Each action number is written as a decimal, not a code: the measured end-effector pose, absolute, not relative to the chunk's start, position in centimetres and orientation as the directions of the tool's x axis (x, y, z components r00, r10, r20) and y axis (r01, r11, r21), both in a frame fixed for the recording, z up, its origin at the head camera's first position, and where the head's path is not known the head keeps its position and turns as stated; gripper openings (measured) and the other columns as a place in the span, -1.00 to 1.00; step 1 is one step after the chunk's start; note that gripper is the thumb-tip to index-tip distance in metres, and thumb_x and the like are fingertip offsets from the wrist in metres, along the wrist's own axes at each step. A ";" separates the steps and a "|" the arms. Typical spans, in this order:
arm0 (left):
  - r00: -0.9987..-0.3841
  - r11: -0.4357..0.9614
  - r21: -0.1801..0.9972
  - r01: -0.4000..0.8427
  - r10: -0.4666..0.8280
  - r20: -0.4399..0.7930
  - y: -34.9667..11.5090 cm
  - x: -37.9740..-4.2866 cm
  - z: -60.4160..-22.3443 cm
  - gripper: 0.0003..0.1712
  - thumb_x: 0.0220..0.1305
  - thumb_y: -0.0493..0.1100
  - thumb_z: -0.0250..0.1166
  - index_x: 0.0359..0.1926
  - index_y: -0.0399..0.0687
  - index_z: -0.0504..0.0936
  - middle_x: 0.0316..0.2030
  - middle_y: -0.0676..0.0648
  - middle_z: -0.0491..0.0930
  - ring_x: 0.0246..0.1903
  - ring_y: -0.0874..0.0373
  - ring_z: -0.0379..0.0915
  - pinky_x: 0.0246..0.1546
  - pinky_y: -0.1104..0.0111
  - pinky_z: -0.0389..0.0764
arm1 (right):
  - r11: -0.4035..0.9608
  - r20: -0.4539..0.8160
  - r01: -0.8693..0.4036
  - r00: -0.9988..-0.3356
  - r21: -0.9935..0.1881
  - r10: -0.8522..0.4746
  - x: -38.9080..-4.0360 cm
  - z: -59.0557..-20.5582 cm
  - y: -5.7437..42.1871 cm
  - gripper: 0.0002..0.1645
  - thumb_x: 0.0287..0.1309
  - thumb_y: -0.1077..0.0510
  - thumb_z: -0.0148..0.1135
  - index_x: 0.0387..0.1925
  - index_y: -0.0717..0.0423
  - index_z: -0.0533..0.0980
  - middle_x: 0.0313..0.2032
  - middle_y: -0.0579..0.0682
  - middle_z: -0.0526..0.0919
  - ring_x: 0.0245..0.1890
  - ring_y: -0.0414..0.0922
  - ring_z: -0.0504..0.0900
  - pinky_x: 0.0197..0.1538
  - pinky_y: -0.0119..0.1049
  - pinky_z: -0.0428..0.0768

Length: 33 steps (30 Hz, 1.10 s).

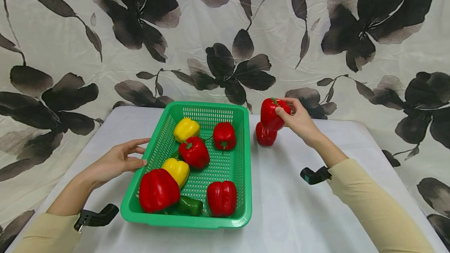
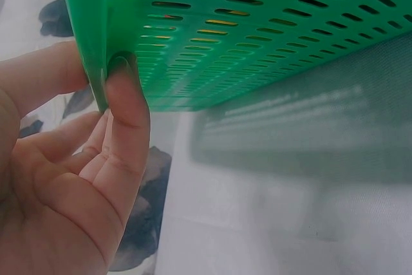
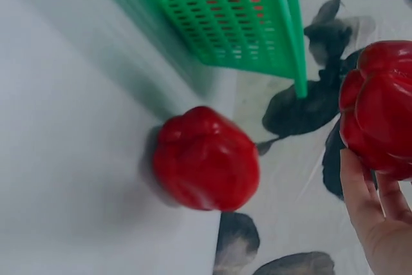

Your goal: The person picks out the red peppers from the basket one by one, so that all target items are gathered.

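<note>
My left hand pinches the left rim of a green plastic basket; in the left wrist view, thumb and fingers lie on both sides of that rim. To the right of the basket, my right hand holds a red bell pepper raised above the table, stem upward. Below it, a second red bell pepper rests on the table, partly hidden in the head view but whole in the right wrist view. Inside the basket lie several red bell peppers, two yellow ones and a green pepper.
A white cloth covers the table. Behind it hangs a pale curtain printed with dark flowers. Black wrist cameras are strapped to both forearms.
</note>
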State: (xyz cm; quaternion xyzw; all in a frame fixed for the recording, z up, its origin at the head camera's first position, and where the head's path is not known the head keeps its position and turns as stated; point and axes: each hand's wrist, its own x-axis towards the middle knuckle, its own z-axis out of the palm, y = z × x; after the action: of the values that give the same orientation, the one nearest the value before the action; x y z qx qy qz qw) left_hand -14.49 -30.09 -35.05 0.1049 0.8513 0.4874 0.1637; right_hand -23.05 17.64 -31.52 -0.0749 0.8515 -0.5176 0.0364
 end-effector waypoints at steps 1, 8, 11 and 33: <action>-0.924 0.502 0.865 0.020 0.339 -0.176 -30.1 -14.5 -35.1 -0.18 0.21 -0.17 0.22 0.39 -0.21 0.01 0.07 -0.36 0.35 -0.18 0.05 0.53 -0.19 0.23 0.63 | 0.460 0.015 -0.086 -0.988 -0.884 -0.155 -23.1 -31.6 17.8 -0.17 0.19 -0.18 0.07 0.32 0.12 0.02 0.17 0.18 0.26 0.06 0.10 0.43 -0.01 -0.16 0.58; -0.924 0.501 0.865 0.022 0.341 -0.174 -30.1 -14.6 -35.1 -0.18 0.20 -0.17 0.23 0.38 -0.21 0.02 0.07 -0.37 0.35 -0.19 0.06 0.54 -0.19 0.22 0.63 | 0.484 0.005 -0.057 -0.994 -0.874 -0.108 -23.4 -32.4 18.9 -0.14 0.20 -0.27 -0.01 0.32 0.14 0.03 0.17 0.20 0.26 0.03 0.12 0.47 0.04 -0.09 0.54; -0.923 0.503 0.864 0.023 0.343 -0.174 -30.1 -14.6 -35.2 -0.18 0.21 -0.17 0.22 0.39 -0.21 0.01 0.07 -0.37 0.35 -0.19 0.06 0.54 -0.19 0.22 0.63 | 0.486 -0.007 -0.040 -0.996 -0.873 -0.094 -23.6 -32.8 19.4 -0.12 0.20 -0.30 -0.03 0.33 0.15 0.03 0.17 0.21 0.27 0.05 0.12 0.44 0.04 -0.10 0.54; -0.925 0.514 0.858 0.016 0.333 -0.182 -30.0 -14.5 -35.0 -0.17 0.20 -0.15 0.23 0.38 -0.20 0.02 0.08 -0.36 0.35 -0.17 0.02 0.53 -0.20 0.20 0.63 | 0.568 -0.112 0.120 -0.992 -0.814 0.050 -24.3 -35.2 21.7 -0.01 0.18 -0.42 -0.21 0.37 0.22 0.00 0.24 0.27 0.24 0.12 0.18 0.34 0.10 -0.03 0.49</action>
State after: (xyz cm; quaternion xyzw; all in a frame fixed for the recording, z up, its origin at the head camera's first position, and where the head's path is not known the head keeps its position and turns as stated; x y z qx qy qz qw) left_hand -14.46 -30.02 -34.95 0.1022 0.8543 0.4825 0.1641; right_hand -24.26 21.74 -35.15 0.0481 0.8846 -0.4623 0.0380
